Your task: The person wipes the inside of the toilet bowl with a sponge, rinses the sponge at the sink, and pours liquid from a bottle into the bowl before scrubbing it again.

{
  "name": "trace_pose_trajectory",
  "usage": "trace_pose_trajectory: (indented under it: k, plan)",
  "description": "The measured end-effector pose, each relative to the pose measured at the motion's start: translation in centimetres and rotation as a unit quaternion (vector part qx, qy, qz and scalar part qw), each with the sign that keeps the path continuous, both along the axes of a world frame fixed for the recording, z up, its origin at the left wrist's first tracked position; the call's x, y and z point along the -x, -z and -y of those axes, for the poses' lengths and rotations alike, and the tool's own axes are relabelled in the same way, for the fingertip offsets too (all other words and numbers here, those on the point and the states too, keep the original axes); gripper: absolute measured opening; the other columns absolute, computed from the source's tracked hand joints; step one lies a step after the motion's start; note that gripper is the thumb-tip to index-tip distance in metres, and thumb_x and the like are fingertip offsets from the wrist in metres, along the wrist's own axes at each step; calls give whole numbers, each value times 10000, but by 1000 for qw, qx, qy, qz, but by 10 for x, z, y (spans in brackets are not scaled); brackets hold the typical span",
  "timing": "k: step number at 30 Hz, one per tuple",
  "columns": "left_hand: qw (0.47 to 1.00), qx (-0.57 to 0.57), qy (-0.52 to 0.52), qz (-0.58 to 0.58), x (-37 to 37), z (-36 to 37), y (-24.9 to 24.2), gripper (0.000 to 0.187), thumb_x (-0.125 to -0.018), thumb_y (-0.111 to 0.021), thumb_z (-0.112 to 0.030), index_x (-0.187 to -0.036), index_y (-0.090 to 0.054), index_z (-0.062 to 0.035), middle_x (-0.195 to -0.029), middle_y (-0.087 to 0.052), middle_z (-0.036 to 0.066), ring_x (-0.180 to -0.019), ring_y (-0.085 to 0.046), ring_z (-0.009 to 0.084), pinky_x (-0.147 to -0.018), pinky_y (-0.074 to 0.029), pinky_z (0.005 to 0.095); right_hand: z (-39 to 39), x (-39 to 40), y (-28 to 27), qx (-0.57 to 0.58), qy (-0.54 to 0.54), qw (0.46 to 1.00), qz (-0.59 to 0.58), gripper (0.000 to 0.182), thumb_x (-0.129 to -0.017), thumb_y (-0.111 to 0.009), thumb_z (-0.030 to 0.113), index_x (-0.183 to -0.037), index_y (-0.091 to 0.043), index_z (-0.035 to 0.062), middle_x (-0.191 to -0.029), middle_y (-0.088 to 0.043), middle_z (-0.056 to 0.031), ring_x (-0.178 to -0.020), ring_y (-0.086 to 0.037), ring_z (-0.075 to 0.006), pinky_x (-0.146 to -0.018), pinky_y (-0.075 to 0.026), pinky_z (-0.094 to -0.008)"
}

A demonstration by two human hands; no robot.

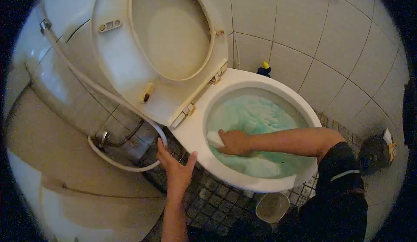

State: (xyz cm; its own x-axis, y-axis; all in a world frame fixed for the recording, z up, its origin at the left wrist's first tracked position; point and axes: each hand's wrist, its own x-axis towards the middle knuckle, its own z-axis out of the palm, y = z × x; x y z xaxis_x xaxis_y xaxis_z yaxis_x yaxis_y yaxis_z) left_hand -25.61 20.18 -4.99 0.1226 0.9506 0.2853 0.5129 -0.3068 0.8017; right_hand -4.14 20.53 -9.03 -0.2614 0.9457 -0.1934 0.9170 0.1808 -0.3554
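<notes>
Both hands: busy
Right hand (234, 142): grips sponge (214, 138), scrubbing inside toilet bowl (260, 79)
Left hand (176, 168): open, braces against bowl's outer edge

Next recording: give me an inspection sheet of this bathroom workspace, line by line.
Surface: toilet bowl, white rim, inside coated with green-blue foam.
Job's things: white sponge pressed against the bowl's inner wall; seat and lid raised.
Clutter: clear plastic cup on the floor below the bowl; blue and yellow bottle behind the bowl; dark object with a white and orange pack at the right wall.
Hands: right hand inside the bowl, gripping the sponge; left hand open, resting on the outer rim.
Cables: white hose running from the wall fitting, looping beside the bowl.
Surroundings: white tiled walls, small dark mosaic floor.
</notes>
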Motion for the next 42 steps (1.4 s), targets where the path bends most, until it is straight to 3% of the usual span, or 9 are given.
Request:
trace_pose_trajectory:
  k: [6,10,16,21,28,31,33,37,42]
  plan:
    - [997,53,-52,31,-1,3,7,1004,-609,-742,-237,-1303,-48,-24,-1191,-219,266,-1072,-309,344,-934,-262,434,-38,-53,-1,-22,52,991,119,663,-737,-531,358,-1164,-291,-89,-846,-574,-241,-810,-560,-388,-702,-445,-453]
    - [994,65,-66,54,0,-2,15,1038,-587,-760,-253,-1306,-42,-36,-1196,-217,259,-1063,-316,334,-921,-278,435,-22,-30,20,-9,128,991,37,670,-742,-523,359,-1168,-286,-102,-822,-571,-255,-799,-560,-394,-711,-442,-451]
    - [993,97,12,68,9,-17,7,1085,-547,-781,-277,-1306,-42,-38,-1247,-170,259,-1129,-270,356,-958,-243,430,1,-16,20,8,-66,998,-4,606,-702,-557,337,-1096,-389,-92,-862,-568,-265,-797,-569,-376,-711,-451,-458]
    - [995,84,15,47,12,-19,9,1091,-534,-785,-270,-1306,-49,-40,-1262,-166,251,-1149,-256,358,-967,-234,431,-35,-55,17,-11,64,985,159,560,-718,-537,319,-1075,-366,-78,-795,-576,-250,-742,-586,-361,-622,-466,-436]
    - [995,74,23,62,8,-15,5,1046,-549,-773,-210,-1307,-72,-40,-1234,-204,226,-1109,-296,315,-942,-280,399,-33,-23,16,26,141,975,171,520,-719,-535,333,-1042,-410,-56,-819,-576,-247,-758,-582,-364,-646,-464,-439]
    - [993,86,20,76,6,-15,4,1034,-555,-768,-202,-1306,-76,-40,-1216,-224,217,-1073,-316,293,-926,-291,383,-2,-10,21,19,52,998,42,627,-675,-581,405,-1021,-439,-97,-856,-577,-251,-786,-570,-385,-704,-462,-446]
    - [993,92,24,66,7,-14,0,1032,-558,-766,-204,-1306,-75,-38,-1215,-226,213,-1072,-315,293,-928,-287,384,11,-16,18,2,-130,990,-52,659,-727,-533,423,-1078,-392,-116,-897,-557,-275,-836,-545,-410,-749,-434,-467]
    - [994,100,32,39,9,-16,0,1037,-562,-764,-226,-1307,-67,-38,-1225,-223,214,-1096,-296,305,-942,-264,391,4,-20,0,53,-146,987,-30,600,-768,-485,432,-1040,-377,-92,-864,-535,-301,-811,-530,-425,-732,-425,-455]
    - [995,84,42,35,13,-21,8,1058,-564,-769,-257,-1312,-51,-45,-1247,-239,229,-1120,-305,321,-950,-267,404,-33,-43,34,-15,154,988,-27,659,-756,-502,453,-1084,-334,-93,-841,-530,-317,-810,-534,-418,-719,-434,-449]
